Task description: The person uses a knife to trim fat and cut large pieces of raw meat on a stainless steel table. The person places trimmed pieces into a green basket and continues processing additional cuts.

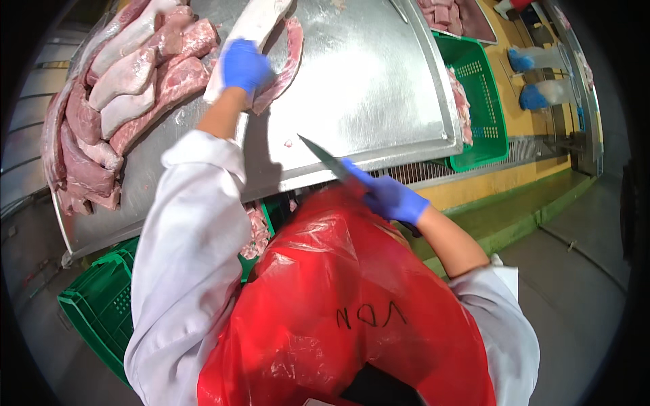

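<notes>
My left hand (246,65), in a blue glove, grips the near part of a long pale slab of meat (256,21) on the metal table; its fingertips are partly hidden. Just to the right of it, a thin curved strip of pink meat (290,66) lies on the table. In my right hand (395,198), also blue-gloved, I hold a knife (323,155). Its blade points up and left over the table's near edge, apart from the meat. Several pieces of raw meat (125,88) are heaped on the left side of the table.
The metal table (365,88) spans the middle. A green crate (489,101) with meat stands off its right edge, and a tray of meat cuts (460,17) lies beyond. Another green crate (101,298) is low at left. Meat trimmings (256,233) sit below the near edge.
</notes>
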Tool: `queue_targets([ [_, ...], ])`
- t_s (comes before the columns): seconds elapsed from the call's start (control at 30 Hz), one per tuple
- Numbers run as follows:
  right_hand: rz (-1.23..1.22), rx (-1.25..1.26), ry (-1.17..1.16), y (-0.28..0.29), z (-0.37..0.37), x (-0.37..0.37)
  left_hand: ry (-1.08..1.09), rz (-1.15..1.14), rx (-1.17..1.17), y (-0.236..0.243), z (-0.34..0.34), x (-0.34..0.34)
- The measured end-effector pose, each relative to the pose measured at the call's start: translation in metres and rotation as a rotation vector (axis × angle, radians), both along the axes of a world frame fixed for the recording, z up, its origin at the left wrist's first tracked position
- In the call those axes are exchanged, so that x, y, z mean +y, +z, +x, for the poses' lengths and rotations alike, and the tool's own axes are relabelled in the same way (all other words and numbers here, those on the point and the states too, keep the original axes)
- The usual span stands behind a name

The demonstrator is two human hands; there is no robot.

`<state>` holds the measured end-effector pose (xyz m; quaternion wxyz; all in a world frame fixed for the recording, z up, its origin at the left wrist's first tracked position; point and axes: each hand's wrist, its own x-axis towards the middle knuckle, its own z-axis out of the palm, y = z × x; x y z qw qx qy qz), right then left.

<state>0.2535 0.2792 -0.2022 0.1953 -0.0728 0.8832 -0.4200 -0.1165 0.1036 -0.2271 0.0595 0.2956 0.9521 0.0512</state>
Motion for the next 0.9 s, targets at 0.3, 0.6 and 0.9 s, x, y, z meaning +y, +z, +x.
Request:
queue_targets([
  [0.3, -0.298, -0.259, -0.811, 0.047, 0.038, 0.108, 0.077, 0.408, -0.318, -0.027, 0.074, -0.042],
  [0.6, -0.387, -0.282, -0.7, 0.01, 0.018, 0.14, 0.608, 0.418, -0.454, 0.024, 0.232, -0.323],
  [0.9, -0.301, -0.078, -0.644, -0.004, -0.004, 0.174, 0.072, 0.213, 0.082, 0.003, 0.013, -0.055],
])
